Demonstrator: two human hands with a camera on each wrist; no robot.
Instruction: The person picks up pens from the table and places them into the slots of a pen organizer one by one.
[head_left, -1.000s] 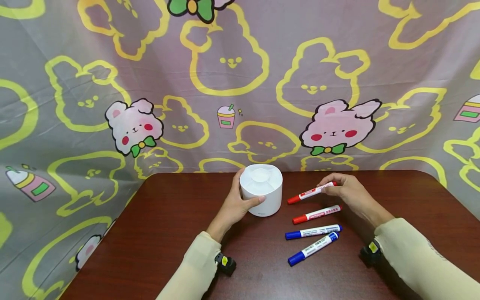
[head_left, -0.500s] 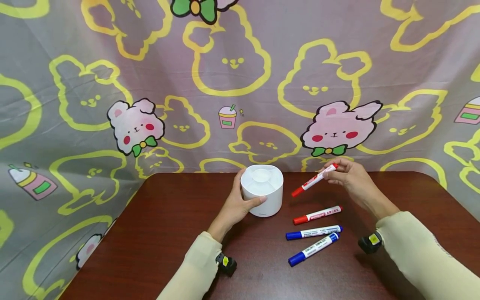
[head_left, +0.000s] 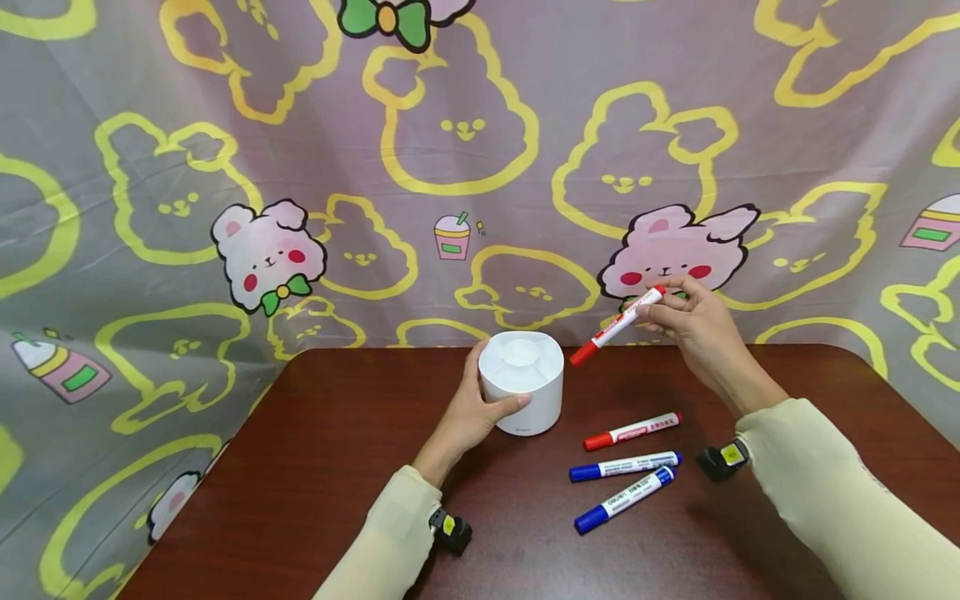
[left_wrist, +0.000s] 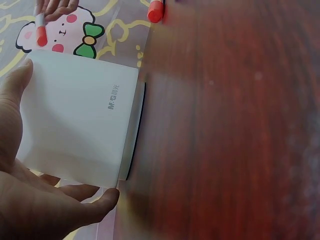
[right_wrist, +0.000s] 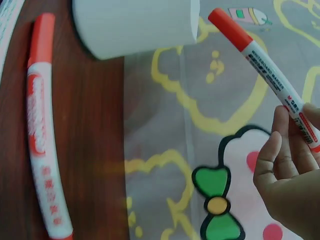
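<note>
A white round pen holder [head_left: 525, 408] with inner dividers stands upright on the table. My left hand [head_left: 472, 412] grips its left side, thumb across the front and fingers behind; the left wrist view shows the holder's printed wall [left_wrist: 80, 115] between thumb and fingers. Up in the air, right of the holder, my right hand [head_left: 697, 333] pinches a red whiteboard marker [head_left: 618, 325] near its rear end. That marker tilts, its red cap [right_wrist: 230, 27] pointing down and left towards the holder, apart from it.
On the table [head_left: 337, 467], right of and nearer than the holder, lie a second red marker [head_left: 633, 432] and two blue markers, one farther [head_left: 626, 466] and one nearer [head_left: 625, 500]. A patterned cloth [head_left: 480, 167] hangs behind the table's back edge.
My right hand has lifted the red marker from the table, raising it and tilting it more steeply, cap down. The left hand and the pen holder have stayed in place.
</note>
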